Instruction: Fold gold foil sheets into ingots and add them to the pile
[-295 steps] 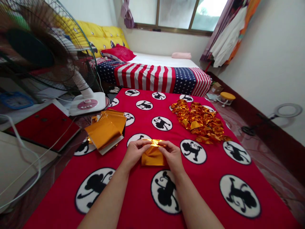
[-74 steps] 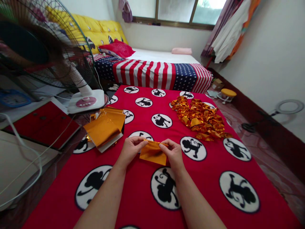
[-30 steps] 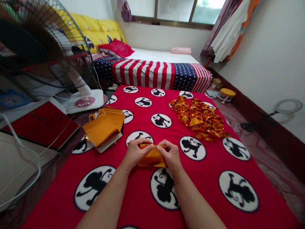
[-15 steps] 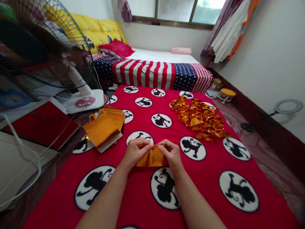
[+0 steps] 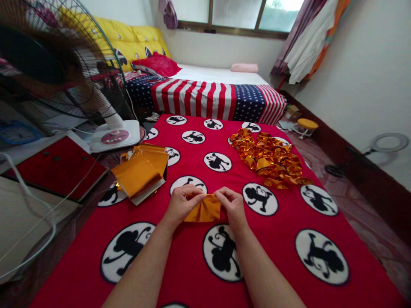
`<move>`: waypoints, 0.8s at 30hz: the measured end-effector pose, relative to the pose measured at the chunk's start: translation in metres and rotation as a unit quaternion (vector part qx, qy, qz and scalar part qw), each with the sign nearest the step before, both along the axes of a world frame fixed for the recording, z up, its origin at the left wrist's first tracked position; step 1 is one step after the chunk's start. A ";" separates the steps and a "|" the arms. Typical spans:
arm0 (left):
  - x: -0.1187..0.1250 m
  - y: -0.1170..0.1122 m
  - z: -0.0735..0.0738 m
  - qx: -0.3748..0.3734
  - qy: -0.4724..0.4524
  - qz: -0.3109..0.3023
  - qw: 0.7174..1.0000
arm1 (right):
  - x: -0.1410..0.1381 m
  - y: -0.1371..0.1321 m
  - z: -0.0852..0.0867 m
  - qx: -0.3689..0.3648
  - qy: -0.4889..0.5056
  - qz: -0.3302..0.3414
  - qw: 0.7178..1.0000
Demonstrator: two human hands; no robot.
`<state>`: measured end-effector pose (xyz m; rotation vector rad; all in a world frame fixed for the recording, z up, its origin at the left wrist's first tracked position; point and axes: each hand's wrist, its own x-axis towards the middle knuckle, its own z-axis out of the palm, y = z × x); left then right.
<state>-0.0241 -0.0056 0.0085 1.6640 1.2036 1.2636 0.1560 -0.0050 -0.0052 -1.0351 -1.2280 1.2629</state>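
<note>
A folded sheet of gold foil (image 5: pixel 202 209) lies on the red monkey-print blanket (image 5: pixel 180 252), its top edge between my hands. My left hand (image 5: pixel 184 205) pinches its upper left part, and my right hand (image 5: pixel 231 208) pinches its upper right corner. A stack of flat gold foil sheets (image 5: pixel 139 171) on white backing lies to the left of my hands. To the right, farther off, is a heap of folded gold foil pieces (image 5: pixel 268 160).
An electric fan (image 5: pixel 61 64) with a white base stands at the left, beside a red folder (image 5: pixel 56 167) and a white cable. Behind the blanket is a bed with a stars-and-stripes cover (image 5: pixel 205 96). A yellow stool (image 5: pixel 307 125) and a ring light (image 5: pixel 387 142) stand on the right.
My right hand has shifted slightly to the right along the foil's top edge. The foil's fold looks tighter and its right end shorter. The stack and heap have not moved.
</note>
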 end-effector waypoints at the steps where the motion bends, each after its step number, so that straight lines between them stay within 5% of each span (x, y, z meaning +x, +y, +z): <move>1: 0.000 0.000 -0.001 0.003 -0.003 0.000 1.000 | 0.000 0.000 0.000 -0.002 0.002 0.000 1.000; 16: 0.000 0.001 -0.002 -0.004 0.002 0.010 1.000 | -0.001 0.000 0.000 0.009 -0.008 -0.011 1.000; 24: 0.002 0.000 -0.001 -0.021 0.032 0.029 0.999 | -0.002 -0.002 0.000 0.108 -0.094 -0.063 0.988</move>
